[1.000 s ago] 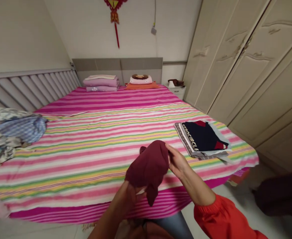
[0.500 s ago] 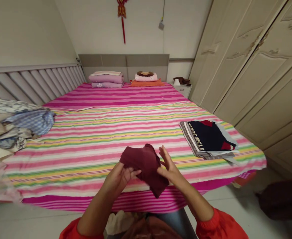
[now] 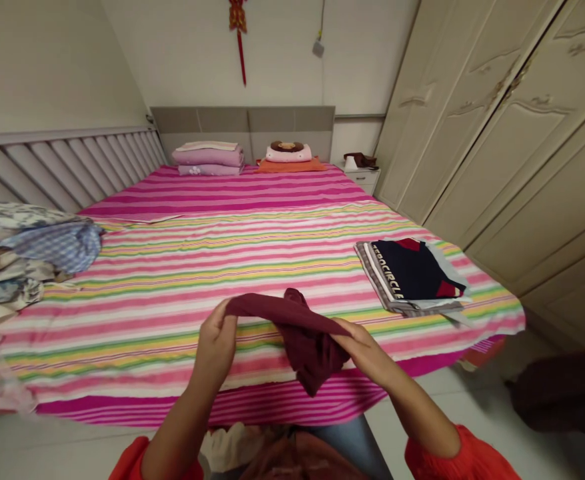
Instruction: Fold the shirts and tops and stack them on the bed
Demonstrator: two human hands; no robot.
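A maroon piece of clothing (image 3: 305,333) is stretched between my two hands over the near edge of the bed; its exact kind is unclear. My left hand (image 3: 217,337) pinches one end of its upper edge. At the other end, my right hand (image 3: 365,347) grips the cloth between thumb and fingers. The middle of the garment hangs down in loose folds toward the striped sheet (image 3: 172,300). To the right lies a neat stack of folded clothes, topped by a navy shirt (image 3: 412,270) with red patches and white lettering.
Unfolded clothes (image 3: 47,250) are heaped on the bed's left side, near the slatted rail (image 3: 67,167). Folded purple bedding (image 3: 210,157) and a pink pillow (image 3: 288,155) rest by the headboard (image 3: 292,123). Wardrobe doors (image 3: 517,140) line the right, with a small nightstand (image 3: 365,179) beyond.
My left hand has moved left and my right hand, open before, has closed on the maroon garment. The cloth, bunched earlier, is now pulled out sideways between them.
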